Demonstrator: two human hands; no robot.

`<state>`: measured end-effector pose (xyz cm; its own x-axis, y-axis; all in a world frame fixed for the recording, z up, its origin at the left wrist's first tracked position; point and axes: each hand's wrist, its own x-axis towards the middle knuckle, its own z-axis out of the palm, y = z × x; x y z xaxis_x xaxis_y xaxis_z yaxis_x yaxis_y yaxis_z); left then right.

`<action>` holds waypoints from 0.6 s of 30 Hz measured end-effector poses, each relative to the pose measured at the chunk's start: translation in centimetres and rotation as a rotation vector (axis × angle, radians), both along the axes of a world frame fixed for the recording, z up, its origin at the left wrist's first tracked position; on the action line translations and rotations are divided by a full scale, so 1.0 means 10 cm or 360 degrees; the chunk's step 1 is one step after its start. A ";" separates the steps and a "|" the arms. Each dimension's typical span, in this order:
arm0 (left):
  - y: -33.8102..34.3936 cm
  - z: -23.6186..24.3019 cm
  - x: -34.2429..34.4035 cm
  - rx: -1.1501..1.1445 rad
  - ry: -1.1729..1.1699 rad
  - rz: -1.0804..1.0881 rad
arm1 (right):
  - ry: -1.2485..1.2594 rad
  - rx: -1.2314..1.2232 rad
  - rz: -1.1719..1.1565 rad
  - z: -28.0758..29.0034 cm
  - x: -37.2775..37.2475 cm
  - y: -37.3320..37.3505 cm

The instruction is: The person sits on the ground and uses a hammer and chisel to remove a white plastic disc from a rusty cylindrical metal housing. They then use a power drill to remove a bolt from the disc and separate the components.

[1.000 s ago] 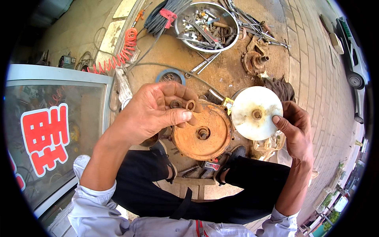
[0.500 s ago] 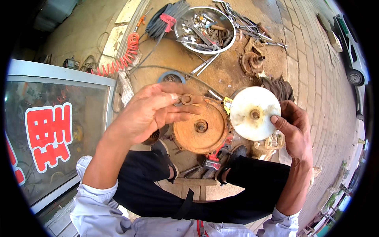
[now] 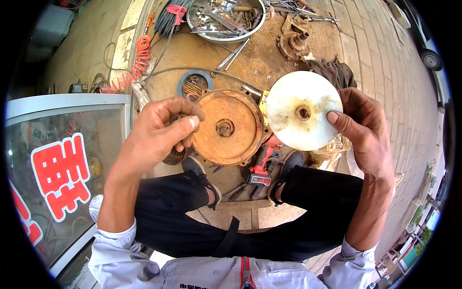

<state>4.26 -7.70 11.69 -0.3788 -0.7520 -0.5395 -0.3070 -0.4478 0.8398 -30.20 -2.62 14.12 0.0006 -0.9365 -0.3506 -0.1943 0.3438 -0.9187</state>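
My right hand (image 3: 358, 127) grips the right rim of a white disc (image 3: 284, 103) with a rusty metal hub, thumb on its face and fingers behind. The disc is held up, its face toward me. My left hand (image 3: 166, 127) is closed, thumb against curled fingers, around small metal rings that showed in it half a second ago; the fingers now mostly hide them. Between the hands and lower down sits a round rusty-orange housing (image 3: 211, 111) with a shaft end at its centre. My left fingertips overlap its left edge in the picture.
A red cordless power tool (image 3: 261, 166) stands between my shoes. Beyond the housing are a blue-rimmed ring (image 3: 182, 86) with bolts inside, a metal basin (image 3: 222, 39) of tools, a rusty flanged part (image 3: 293, 44) and a dark rag (image 3: 332, 71). A glazed panel (image 3: 62, 159) stands left.
My left fingers have curled from spread to closed, covering the rings. The white disc now faces me more fully. The view has shifted, and the housing appears higher and further left.
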 end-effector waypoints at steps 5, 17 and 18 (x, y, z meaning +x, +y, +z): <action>0.02 0.03 -0.09 0.0021 -0.0198 -0.0136 | -0.0011 0.0026 -0.0033 0.01 -0.05 0.03; -0.02 -0.06 -0.16 -0.0148 -0.0485 -0.0356 | -0.0043 0.0050 -0.0073 -0.05 -0.12 -0.03; -0.03 -0.05 -0.16 -0.0156 -0.0506 -0.0378 | -0.0060 0.0046 -0.0094 -0.07 -0.12 -0.04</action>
